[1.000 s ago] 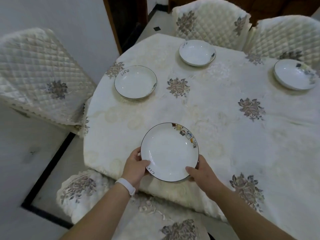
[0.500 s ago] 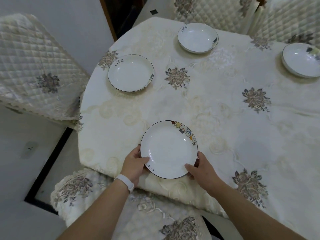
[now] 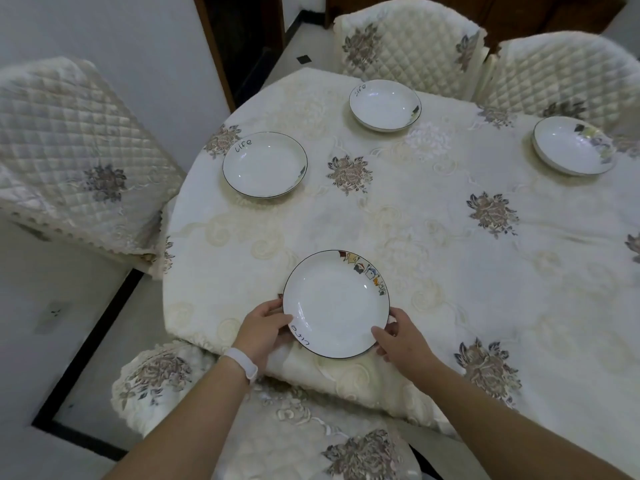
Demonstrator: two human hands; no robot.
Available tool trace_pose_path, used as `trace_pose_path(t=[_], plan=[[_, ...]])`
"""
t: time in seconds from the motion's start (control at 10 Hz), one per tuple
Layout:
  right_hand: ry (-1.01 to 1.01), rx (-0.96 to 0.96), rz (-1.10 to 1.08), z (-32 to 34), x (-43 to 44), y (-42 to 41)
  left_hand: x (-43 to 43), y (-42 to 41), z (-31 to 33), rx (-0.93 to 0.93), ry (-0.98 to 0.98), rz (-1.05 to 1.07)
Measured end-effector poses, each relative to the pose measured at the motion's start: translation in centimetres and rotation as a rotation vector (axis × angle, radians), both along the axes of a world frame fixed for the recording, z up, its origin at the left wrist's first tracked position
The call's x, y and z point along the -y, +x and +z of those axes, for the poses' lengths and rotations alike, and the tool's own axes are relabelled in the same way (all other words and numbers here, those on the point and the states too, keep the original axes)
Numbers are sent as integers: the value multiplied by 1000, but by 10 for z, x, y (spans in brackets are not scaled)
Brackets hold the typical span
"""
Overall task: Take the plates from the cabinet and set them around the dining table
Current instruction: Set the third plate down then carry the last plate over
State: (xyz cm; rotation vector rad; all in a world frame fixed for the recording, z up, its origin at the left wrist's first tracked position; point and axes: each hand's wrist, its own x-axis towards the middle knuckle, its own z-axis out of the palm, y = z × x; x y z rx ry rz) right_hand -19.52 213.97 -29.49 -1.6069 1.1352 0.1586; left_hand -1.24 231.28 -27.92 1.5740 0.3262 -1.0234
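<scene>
The plate [image 3: 336, 304] lies at the near edge of the table [image 3: 433, 230], directly between the hands. The left hand [image 3: 263, 329] grips its left rim and the right hand [image 3: 403, 341] its right rim, thumbs on top. Both are equally near, so letting go likely means drawing outward, sideways. Three other plates [image 3: 265, 164] sit well apart round the far side.

Dim, cool, even light with soft shadows (small glints on the plate [image 3: 385, 109] at 12 o'clock). Wide-angle bending curves the edges.
</scene>
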Motion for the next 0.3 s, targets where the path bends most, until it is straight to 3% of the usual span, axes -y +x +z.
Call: trace_pose_path(t=[0.1, 0.3], plan=[[-236, -72, 139, 13, 7, -6, -8, -2, 14, 25, -11, -113], [-606, -49, 260, 67, 29, 5, -38, 7, 39, 496, 167, -432]])
